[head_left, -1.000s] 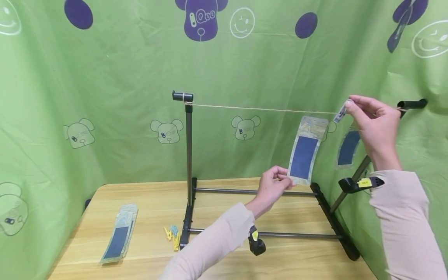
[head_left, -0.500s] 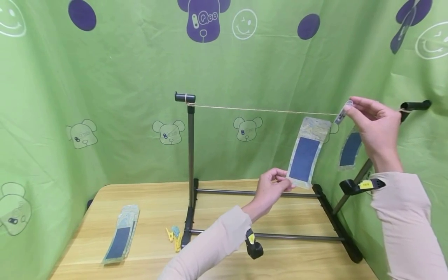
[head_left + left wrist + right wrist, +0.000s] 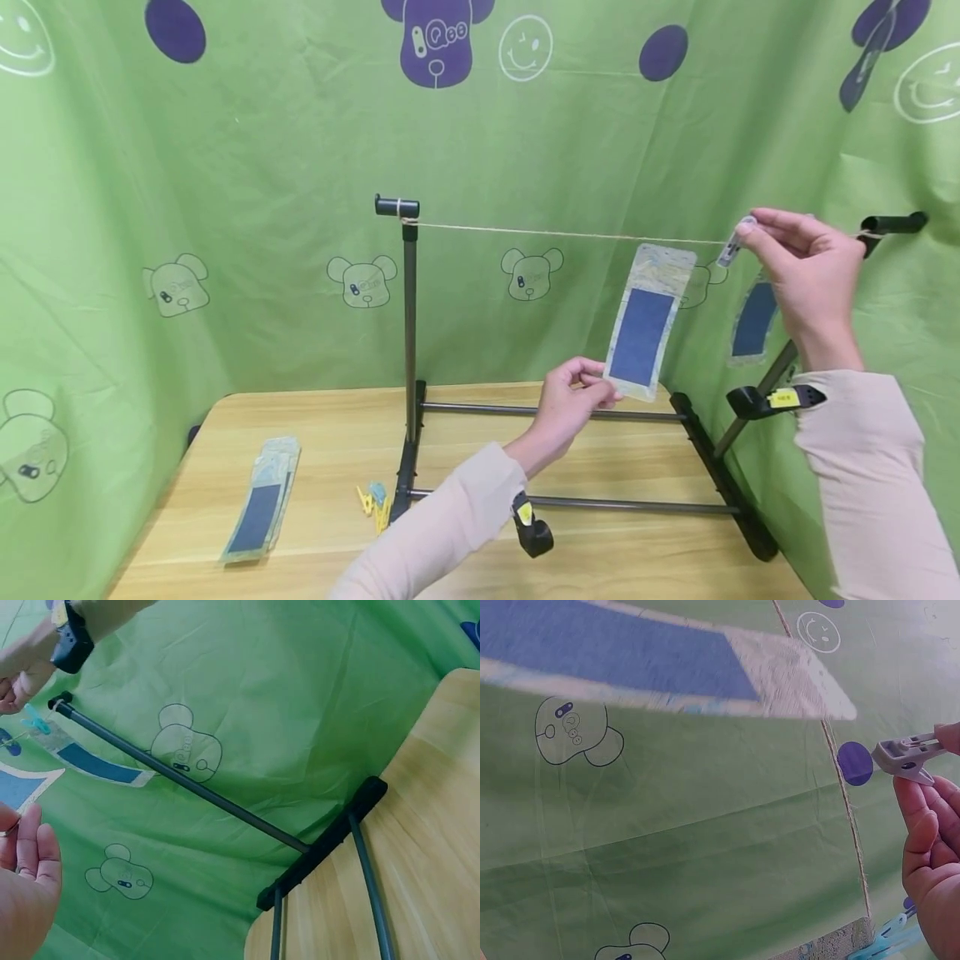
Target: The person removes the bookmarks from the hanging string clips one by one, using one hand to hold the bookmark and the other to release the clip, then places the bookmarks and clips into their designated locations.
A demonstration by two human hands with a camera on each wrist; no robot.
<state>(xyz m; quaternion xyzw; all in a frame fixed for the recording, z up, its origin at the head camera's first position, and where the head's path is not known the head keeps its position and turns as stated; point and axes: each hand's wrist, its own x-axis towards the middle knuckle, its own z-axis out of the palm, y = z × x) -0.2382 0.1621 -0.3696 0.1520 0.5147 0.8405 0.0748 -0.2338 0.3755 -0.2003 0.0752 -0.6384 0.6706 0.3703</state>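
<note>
My left hand [image 3: 566,407] pinches the lower left corner of a pale patterned strip [image 3: 642,333] with a dark blue rectangle on it. The strip stands tilted, its top end just below the string [image 3: 525,231]. Between thumb and fingers, my right hand [image 3: 813,283] holds a grey clothespin [image 3: 911,756] close to the string. In the right wrist view, the clothespin is apart from both strip and string. Behind the right hand a second strip [image 3: 753,321] hangs from the string; a light blue clothespin [image 3: 35,720] clips it, seen in both wrist views.
A black stand [image 3: 410,333] with two uprights carries the string and stands on the wooden table [image 3: 322,417]. More strips [image 3: 261,500] lie overlapped at the left. Yellow clothespins [image 3: 380,512] and a blue clothespin [image 3: 377,492] lie by the stand's left foot. Green curtain [image 3: 300,150] surrounds the table.
My left hand and the strip have shifted slightly left, with the strip's top end moving away from the grey clothespin. The right hand has hardly moved.
</note>
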